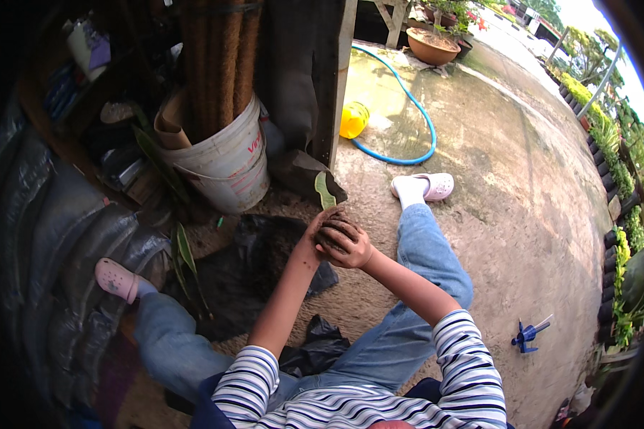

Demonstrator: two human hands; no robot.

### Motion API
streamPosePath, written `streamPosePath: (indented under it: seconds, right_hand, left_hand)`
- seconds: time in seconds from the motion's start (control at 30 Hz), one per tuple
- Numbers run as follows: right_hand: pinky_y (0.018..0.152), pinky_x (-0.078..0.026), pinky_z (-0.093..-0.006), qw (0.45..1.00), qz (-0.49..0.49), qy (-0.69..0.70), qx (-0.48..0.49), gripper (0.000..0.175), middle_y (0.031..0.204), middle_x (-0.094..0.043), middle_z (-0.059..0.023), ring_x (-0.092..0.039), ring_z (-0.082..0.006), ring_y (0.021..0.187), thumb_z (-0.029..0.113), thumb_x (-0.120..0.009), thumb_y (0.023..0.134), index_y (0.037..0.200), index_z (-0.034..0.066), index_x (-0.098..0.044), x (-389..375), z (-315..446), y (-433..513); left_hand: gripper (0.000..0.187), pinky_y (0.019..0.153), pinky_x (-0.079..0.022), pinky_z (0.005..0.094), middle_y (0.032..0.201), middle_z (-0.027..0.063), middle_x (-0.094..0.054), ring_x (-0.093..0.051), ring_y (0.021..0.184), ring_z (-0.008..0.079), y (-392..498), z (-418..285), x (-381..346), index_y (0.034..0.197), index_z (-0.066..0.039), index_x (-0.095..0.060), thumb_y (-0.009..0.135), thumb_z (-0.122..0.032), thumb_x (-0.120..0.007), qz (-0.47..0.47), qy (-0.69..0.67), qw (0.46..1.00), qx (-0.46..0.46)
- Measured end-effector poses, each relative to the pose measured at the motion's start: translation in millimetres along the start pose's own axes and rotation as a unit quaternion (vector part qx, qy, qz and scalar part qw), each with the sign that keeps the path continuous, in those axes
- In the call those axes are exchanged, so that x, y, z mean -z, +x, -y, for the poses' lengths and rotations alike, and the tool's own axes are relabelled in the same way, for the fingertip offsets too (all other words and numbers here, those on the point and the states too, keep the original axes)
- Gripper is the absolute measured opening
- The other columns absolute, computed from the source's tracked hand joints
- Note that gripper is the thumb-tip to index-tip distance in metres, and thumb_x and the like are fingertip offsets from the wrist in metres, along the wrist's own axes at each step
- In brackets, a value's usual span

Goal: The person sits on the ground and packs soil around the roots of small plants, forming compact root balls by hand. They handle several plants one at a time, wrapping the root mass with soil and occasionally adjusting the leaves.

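Note:
My left hand (316, 228) and my right hand (349, 244) are pressed together over the ground between my legs. Dark soil coats the fingers of my right hand, which wrap across my left hand. A green leaf with a pale edge (324, 192) sticks out just past the fingers; its lower end is hidden, as is whatever lies between the palms. Below the hands, a black plastic sheet (217, 292) bears dark soil (276, 257). Long yellow-edged leaves (187, 249) lie at its left side. Crumpled black plastic (316, 343) is closer to my body.
A white bucket (222, 174) holds brown fibre-covered poles (233, 64). Filled dark plastic bags (70, 225) line the left. Beyond a post (343, 80) are a blue hose (426, 120), a yellow container (354, 119) and a potted plant (433, 45). A blue spray nozzle (527, 335) lies at right.

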State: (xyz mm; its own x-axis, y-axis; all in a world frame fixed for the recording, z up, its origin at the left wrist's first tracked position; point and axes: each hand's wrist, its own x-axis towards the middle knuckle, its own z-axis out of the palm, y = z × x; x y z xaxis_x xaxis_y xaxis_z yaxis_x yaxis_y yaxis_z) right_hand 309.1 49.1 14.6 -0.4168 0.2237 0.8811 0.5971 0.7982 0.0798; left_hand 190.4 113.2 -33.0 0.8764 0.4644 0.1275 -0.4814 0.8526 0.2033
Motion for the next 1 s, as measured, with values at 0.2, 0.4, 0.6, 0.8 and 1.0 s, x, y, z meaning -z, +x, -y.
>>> streamPosePath:
  seconds: [0.2,0.4,0.6,0.8,1.0]
  right_hand:
    - [0.078,-0.051,-0.0411,0.981,-0.096,0.001,-0.169,0.014,0.094,-0.061,-0.0119,-0.061,-0.0299,0.09,0.007,-0.07,0.071,0.083,0.0048,-0.065,-8.5,18.7,10.1]
    - [0.083,-0.048,-0.0381,0.889,-0.219,-0.139,-0.377,0.019,0.099,-0.061,-0.0137,-0.06,-0.0306,0.094,0.01,-0.067,0.076,0.094,0.0025,-0.065,-8.0,47.2,29.0]
    - [0.084,-0.049,-0.0403,0.992,-0.017,-0.069,-0.102,0.022,0.099,-0.062,-0.0098,-0.06,-0.0287,0.093,0.021,-0.072,0.071,0.09,0.0102,-0.069,10.4,20.2,37.1]
    - [0.078,-0.052,-0.0409,1.0,0.018,0.006,0.018,0.019,0.095,-0.063,-0.0086,-0.061,-0.0273,0.089,0.019,-0.072,0.069,0.084,0.0082,-0.068,5.1,-6.5,13.6]
    - [0.081,-0.048,-0.0385,0.936,-0.175,-0.017,-0.305,0.016,0.093,-0.062,-0.0111,-0.061,-0.0298,0.089,0.004,-0.07,0.071,0.086,0.0033,-0.067,-8.8,27.1,14.0]
  left_hand:
    - [0.027,0.09,-0.048,0.0324,0.092,0.0118,-0.062,-0.061,0.085,0.018,-5.0,-2.8,3.8,0.101,0.001,-0.056,0.097,-0.021,-0.04,-0.02,0.015,0.997,-0.068]
    - [0.034,0.094,-0.046,0.0381,0.109,0.0168,-0.058,-0.056,0.105,0.0278,11.9,22.5,-26.6,0.1,0.003,-0.056,0.095,-0.026,-0.041,0.012,-0.055,0.994,-0.092]
    - [0.046,0.104,-0.036,0.0369,0.127,0.0151,-0.048,-0.039,0.126,0.0237,6.9,-4.4,-2.4,0.128,-0.001,-0.041,0.097,-0.035,-0.036,0.229,-0.048,0.972,0.031]
    - [0.031,0.07,-0.051,0.0331,0.081,0.0067,-0.058,-0.059,0.078,0.0199,6.1,11.9,-13.8,0.083,-0.009,-0.054,0.096,-0.033,-0.038,-0.06,-0.01,0.996,-0.061]
    - [0.034,0.088,-0.049,0.0341,0.102,0.0162,-0.06,-0.059,0.097,0.0235,25.9,19.4,-40.2,0.102,0.003,-0.054,0.096,-0.027,-0.04,-0.139,-0.033,0.987,-0.079]
